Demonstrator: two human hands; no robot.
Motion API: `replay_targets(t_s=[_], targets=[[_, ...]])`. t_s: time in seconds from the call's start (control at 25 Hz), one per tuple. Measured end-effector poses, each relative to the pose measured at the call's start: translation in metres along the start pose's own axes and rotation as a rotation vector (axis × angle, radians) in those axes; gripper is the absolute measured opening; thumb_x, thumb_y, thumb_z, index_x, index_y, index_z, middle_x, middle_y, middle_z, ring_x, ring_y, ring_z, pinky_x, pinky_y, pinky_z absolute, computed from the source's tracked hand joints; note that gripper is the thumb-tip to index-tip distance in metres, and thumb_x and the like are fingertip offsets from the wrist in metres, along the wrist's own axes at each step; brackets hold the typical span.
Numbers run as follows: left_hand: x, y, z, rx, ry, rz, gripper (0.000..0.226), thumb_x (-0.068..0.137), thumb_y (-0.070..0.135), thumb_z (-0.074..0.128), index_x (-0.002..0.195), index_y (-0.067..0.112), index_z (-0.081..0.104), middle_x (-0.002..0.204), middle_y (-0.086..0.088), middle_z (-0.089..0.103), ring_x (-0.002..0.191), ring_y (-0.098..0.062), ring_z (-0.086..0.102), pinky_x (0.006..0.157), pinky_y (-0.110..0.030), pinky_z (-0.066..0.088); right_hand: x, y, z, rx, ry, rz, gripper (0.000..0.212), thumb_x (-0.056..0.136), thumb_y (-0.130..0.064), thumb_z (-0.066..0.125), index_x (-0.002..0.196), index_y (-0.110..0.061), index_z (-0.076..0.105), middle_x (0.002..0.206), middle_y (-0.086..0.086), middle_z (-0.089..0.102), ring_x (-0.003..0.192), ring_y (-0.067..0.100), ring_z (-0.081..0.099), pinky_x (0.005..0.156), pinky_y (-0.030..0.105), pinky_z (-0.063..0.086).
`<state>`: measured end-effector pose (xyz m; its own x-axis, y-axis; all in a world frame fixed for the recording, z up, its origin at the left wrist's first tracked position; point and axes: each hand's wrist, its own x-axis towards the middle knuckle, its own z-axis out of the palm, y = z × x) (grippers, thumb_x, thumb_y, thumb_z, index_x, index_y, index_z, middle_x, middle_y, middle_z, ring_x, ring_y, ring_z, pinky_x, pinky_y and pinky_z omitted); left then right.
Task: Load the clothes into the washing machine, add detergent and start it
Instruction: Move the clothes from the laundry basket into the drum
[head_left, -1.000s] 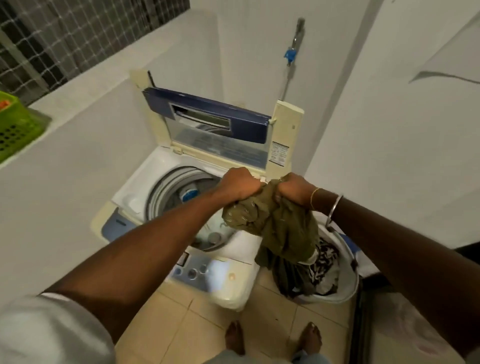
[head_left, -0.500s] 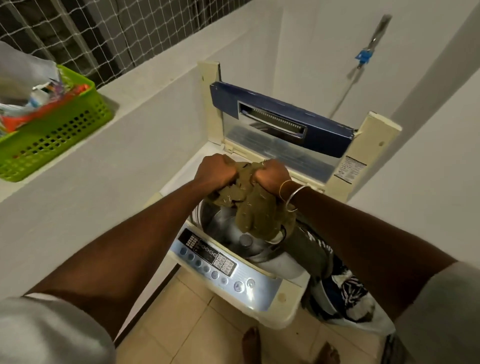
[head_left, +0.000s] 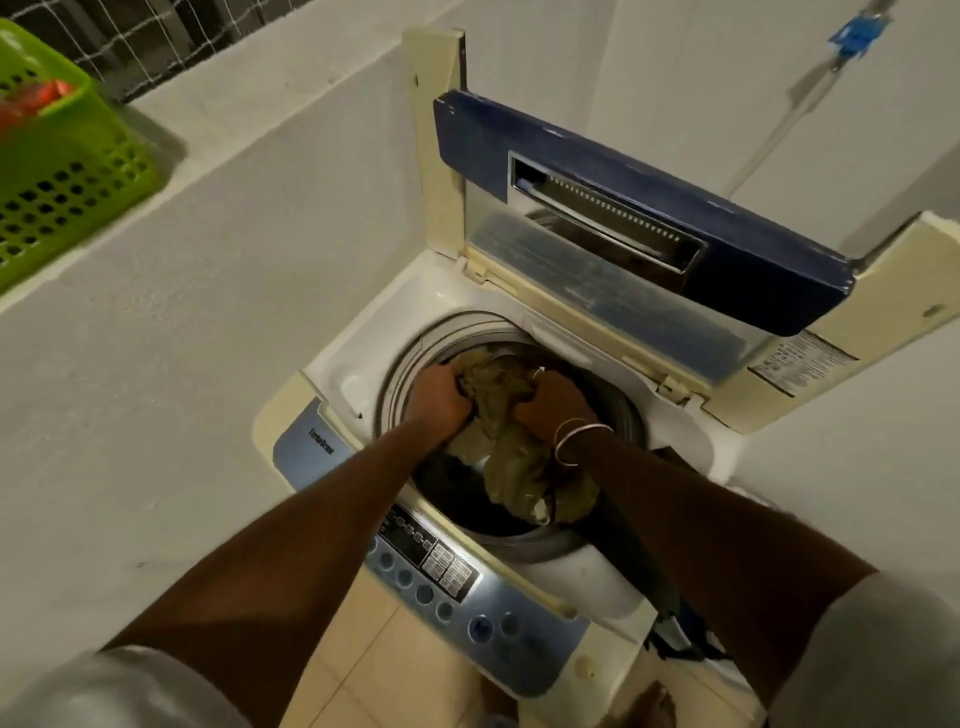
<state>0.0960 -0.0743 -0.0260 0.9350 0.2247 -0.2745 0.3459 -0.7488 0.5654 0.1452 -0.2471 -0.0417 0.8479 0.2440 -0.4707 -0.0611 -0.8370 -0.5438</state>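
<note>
- A green basket (head_left: 78, 197) stands on the wall ledge (head_left: 218, 119) at the far left, with something red inside it.
- The washing machine (head_left: 358, 374) sits against the wall, its control panel (head_left: 441, 571) along the near edge.
- The left hand (head_left: 441, 395) is down in the drum's mouth, fingers curled tight into an olive garment (head_left: 511, 462).
- The garment lies bunched inside the drum between both hands, a fold trailing toward the near rim over dark clothing.
- The right hand (head_left: 553, 405), bangles (head_left: 571, 441) on its wrist, grips the same cloth with curled fingers.
- The blue-framed lid (head_left: 623, 208) stands raised behind the drum.
- A blue tap (head_left: 852, 36) is on the wall at upper right.
</note>
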Motion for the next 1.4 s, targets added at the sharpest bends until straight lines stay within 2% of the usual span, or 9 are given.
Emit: replay_targets(t_s=[0.12, 0.24, 0.32, 0.44, 0.72, 0.96, 1.12, 1.24, 1.4], targets=[[0.009, -0.009, 0.023, 0.005, -0.128, -0.057, 0.036, 0.080, 0.010, 0.065, 0.116, 0.009, 0.067, 0.108, -0.015, 0.068, 0.104, -0.031, 0.064, 0.088, -0.037, 0.051, 0.011, 0.011, 0.015, 0.023, -0.093, -0.016, 0.065, 0.085, -0.027, 0.070, 0.142, -0.010, 0.047, 0.146, 0.013, 0.046, 0.137, 0.032, 0.041, 0.114, 0.037, 0.031], [0.006, -0.011, 0.036, 0.061, -0.227, -0.045, 0.059, 0.084, 0.012, 0.067, 0.140, 0.014, 0.048, 0.138, -0.017, 0.050, 0.130, -0.034, 0.044, 0.108, -0.038, 0.036, 0.018, 0.017, 0.021, 0.023, -0.176, -0.119, 0.054, 0.089, -0.035, 0.061, 0.136, -0.011, 0.051, 0.139, 0.013, 0.052, 0.131, 0.029, 0.047, 0.113, 0.034, 0.032], [0.004, -0.012, 0.043, 0.078, -0.249, -0.060, 0.067, 0.085, 0.013, 0.067, 0.146, 0.014, 0.038, 0.149, -0.015, 0.039, 0.138, -0.032, 0.037, 0.113, -0.038, 0.030, 0.014, 0.021, 0.011, 0.072, -0.134, -0.089, 0.052, 0.088, -0.023, 0.066, 0.137, -0.016, 0.051, 0.136, 0.010, 0.056, 0.128, 0.028, 0.050, 0.109, 0.032, 0.035], [0.002, -0.006, 0.050, 0.102, -0.252, -0.052, 0.073, 0.085, 0.015, 0.069, 0.149, 0.015, 0.034, 0.149, -0.015, 0.037, 0.136, -0.033, 0.040, 0.113, -0.040, 0.033, 0.008, 0.034, -0.007, 0.075, -0.092, -0.071, 0.066, 0.084, -0.017, 0.074, 0.144, -0.016, 0.045, 0.143, 0.009, 0.052, 0.132, 0.027, 0.048, 0.107, 0.031, 0.035], [-0.027, 0.055, 0.050, 0.073, -0.253, 0.187, 0.056, 0.082, 0.025, 0.071, 0.134, 0.023, 0.051, 0.135, -0.004, 0.056, 0.125, -0.022, 0.053, 0.110, -0.041, 0.040, -0.030, 0.048, -0.046, 0.006, 0.007, -0.109, 0.082, 0.078, -0.046, 0.075, 0.147, -0.018, 0.041, 0.144, 0.007, 0.052, 0.129, 0.025, 0.052, 0.108, 0.038, 0.042], [-0.077, 0.094, 0.068, 0.135, -0.402, 0.417, 0.069, 0.070, 0.034, 0.073, 0.133, 0.037, 0.045, 0.128, 0.010, 0.059, 0.115, -0.009, 0.058, 0.102, -0.041, 0.048, -0.097, 0.079, -0.070, -0.028, 0.146, -0.286, 0.059, 0.083, -0.019, 0.068, 0.140, -0.017, 0.051, 0.132, 0.006, 0.060, 0.119, 0.022, 0.057, 0.102, 0.029, 0.043], [-0.110, 0.127, 0.084, 0.123, -0.472, 0.528, 0.091, 0.064, 0.024, 0.084, 0.142, 0.026, 0.037, 0.126, 0.003, 0.062, 0.111, -0.013, 0.061, 0.096, -0.035, 0.052, -0.142, 0.119, -0.076, -0.104, 0.317, -0.275, 0.042, 0.087, -0.032, 0.058, 0.127, -0.020, 0.063, 0.131, 0.000, 0.061, 0.122, 0.019, 0.054, 0.106, 0.035, 0.043], [-0.121, 0.136, 0.096, 0.199, -0.544, 0.620, 0.103, 0.060, 0.027, 0.088, 0.147, 0.025, 0.033, 0.139, 0.001, 0.053, 0.123, -0.013, 0.053, 0.105, -0.033, 0.046, -0.174, 0.159, -0.070, -0.126, 0.388, -0.295, 0.038, 0.089, -0.048, 0.052, 0.118, -0.025, 0.062, 0.123, -0.005, 0.060, 0.117, 0.013, 0.051, 0.105, 0.037, 0.044], [-0.130, 0.134, 0.116, 0.347, -0.540, 0.617, 0.107, 0.066, 0.024, 0.084, 0.154, 0.022, 0.023, 0.152, -0.008, 0.037, 0.137, -0.025, 0.040, 0.113, -0.038, 0.037, -0.206, 0.194, -0.047, 0.251, 0.360, -0.088, 0.100, 0.068, -0.067, 0.075, 0.146, -0.021, 0.033, 0.147, 0.000, 0.037, 0.130, 0.012, 0.039, 0.111, 0.033, 0.036]])
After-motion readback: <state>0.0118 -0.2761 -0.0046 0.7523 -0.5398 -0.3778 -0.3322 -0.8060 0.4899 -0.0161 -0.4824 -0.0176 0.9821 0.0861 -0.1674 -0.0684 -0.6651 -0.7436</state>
